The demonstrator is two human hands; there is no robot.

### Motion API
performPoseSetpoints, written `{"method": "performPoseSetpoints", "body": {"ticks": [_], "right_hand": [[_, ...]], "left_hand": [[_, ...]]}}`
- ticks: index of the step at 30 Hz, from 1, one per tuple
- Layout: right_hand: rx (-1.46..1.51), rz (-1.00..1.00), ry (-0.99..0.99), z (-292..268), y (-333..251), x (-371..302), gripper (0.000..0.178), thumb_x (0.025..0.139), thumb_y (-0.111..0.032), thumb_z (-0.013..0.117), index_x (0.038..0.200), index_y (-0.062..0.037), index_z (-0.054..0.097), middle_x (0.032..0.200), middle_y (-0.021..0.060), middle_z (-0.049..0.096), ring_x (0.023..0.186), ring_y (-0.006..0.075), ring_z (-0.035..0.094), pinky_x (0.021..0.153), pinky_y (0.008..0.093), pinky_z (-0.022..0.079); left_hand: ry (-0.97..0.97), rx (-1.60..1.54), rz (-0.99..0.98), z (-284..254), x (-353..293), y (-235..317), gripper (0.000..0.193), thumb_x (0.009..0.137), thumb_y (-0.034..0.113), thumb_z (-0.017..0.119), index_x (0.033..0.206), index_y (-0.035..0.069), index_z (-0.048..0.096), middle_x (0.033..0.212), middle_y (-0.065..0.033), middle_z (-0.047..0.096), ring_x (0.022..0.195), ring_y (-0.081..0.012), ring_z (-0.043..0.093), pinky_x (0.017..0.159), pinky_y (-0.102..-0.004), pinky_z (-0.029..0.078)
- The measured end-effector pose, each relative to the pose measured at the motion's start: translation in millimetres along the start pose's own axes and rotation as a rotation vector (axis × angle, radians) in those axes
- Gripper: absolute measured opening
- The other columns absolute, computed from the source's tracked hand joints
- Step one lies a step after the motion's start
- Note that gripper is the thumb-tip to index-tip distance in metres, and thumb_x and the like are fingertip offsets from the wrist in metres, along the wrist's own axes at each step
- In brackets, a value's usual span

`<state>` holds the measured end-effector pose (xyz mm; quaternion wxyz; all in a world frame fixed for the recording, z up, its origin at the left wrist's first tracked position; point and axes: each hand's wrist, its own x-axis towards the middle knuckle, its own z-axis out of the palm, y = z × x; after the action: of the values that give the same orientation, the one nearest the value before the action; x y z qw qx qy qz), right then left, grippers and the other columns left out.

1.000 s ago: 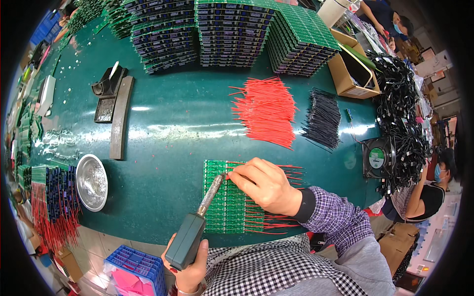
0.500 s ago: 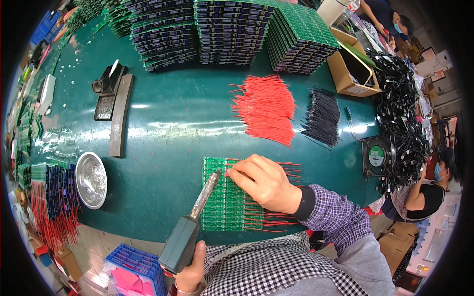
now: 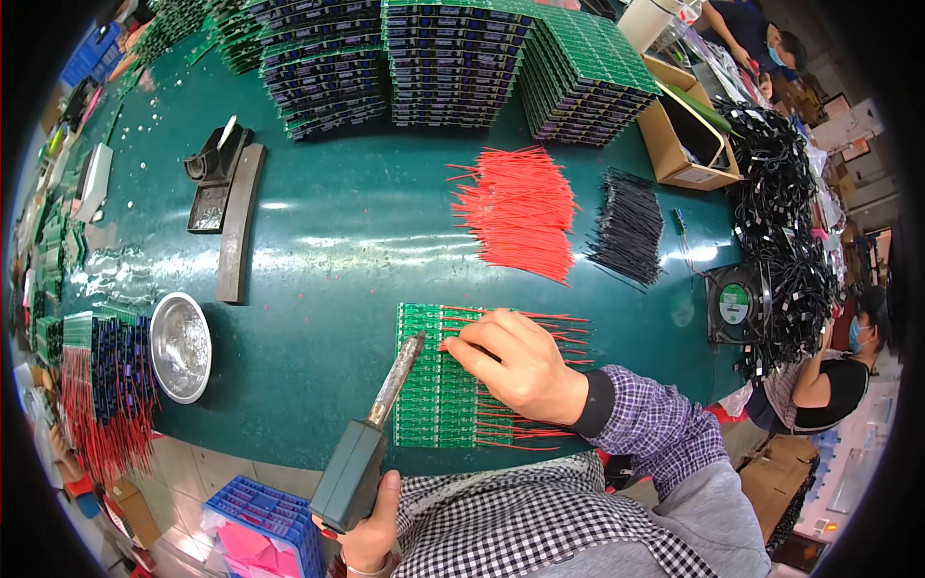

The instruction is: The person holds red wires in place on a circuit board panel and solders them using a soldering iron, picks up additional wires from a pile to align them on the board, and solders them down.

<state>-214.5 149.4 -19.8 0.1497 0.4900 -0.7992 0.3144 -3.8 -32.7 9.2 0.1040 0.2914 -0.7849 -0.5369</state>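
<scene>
My left hand (image 3: 371,528) is wrapped round the dark grey handle of a soldering iron (image 3: 349,472). Its metal tip points up and right, at a green circuit board panel (image 3: 424,405) on the table. Over the panel's upper part, my right hand (image 3: 515,364) is closed in a pinch, with a red wire (image 3: 449,345) at its fingertips close to the iron's tip. Several red wires (image 3: 530,433) stick out from the panel's right side, partly under my right hand and wrist.
Behind the panel lie a pile of red wires (image 3: 520,217) and one of black wires (image 3: 628,229). Tall board stacks (image 3: 458,67) line the far side. At left are a metal bowl (image 3: 181,347) and a dark bar (image 3: 239,226). A small fan (image 3: 732,303) stands right, near bundled black cables (image 3: 776,222).
My right hand has shifted slightly toward me along the panel. The soldering iron's tip has moved a little to the left, away from my right fingertips.
</scene>
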Motion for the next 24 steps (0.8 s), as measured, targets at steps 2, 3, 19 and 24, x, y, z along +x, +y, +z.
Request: {"method": "performPoseSetpoints", "body": {"ticks": [2, 3, 19, 24], "right_hand": [[0.014, 0.003, -0.008, 1.9, 1.5, -0.8, 0.025, 0.075, -0.003, 0.076, 0.098, 0.0032, 0.070, 0.090, 0.0099, 0.066, 0.076, 0.0237, 0.063, 0.064, 0.0349, 0.053], [0.013, 0.007, -0.011, 2.5, 2.3, -1.1, 0.025, 0.075, -0.002, 0.075, 0.098, 0.0032, 0.070, 0.091, 0.0101, 0.066, 0.076, 0.0237, 0.063, 0.064, 0.0348, 0.053], [-0.017, -0.001, -0.053, 1.9, 1.9, -2.6, 0.031, 0.072, 0.000, 0.072, 0.103, 0.0043, 0.069, 0.095, 0.0116, 0.069, 0.076, 0.0228, 0.062, 0.063, 0.0331, 0.054], [-0.025, -0.010, -0.055, 1.0, 1.0, -1.7, 0.032, 0.072, 0.000, 0.071, 0.104, 0.0046, 0.068, 0.095, 0.0117, 0.069, 0.076, 0.0229, 0.062, 0.063, 0.0331, 0.054]], "left_hand": [[-0.007, 0.008, 0.007, -0.3, -0.6, -2.5, 0.041, 0.079, -0.001, 0.081, 0.118, -0.004, 0.069, 0.109, -0.0117, 0.072, 0.095, -0.0215, 0.068, 0.086, -0.0344, 0.053], [-0.009, -0.012, 0.001, 0.1, -0.9, -4.0, 0.041, 0.079, -0.001, 0.081, 0.118, -0.004, 0.069, 0.109, -0.0119, 0.072, 0.095, -0.0213, 0.067, 0.086, -0.0344, 0.053], [-0.068, 0.018, -0.024, -0.4, 3.5, -3.9, 0.034, 0.082, 0.005, 0.084, 0.112, -0.003, 0.071, 0.103, -0.0106, 0.073, 0.091, -0.0190, 0.067, 0.082, -0.0320, 0.053], [0.037, 0.025, 0.129, 7.9, 7.8, -10.2, 0.025, 0.077, 0.008, 0.083, 0.096, -0.004, 0.071, 0.082, -0.0108, 0.068, 0.065, -0.0203, 0.064, 0.058, -0.0314, 0.050]]}}
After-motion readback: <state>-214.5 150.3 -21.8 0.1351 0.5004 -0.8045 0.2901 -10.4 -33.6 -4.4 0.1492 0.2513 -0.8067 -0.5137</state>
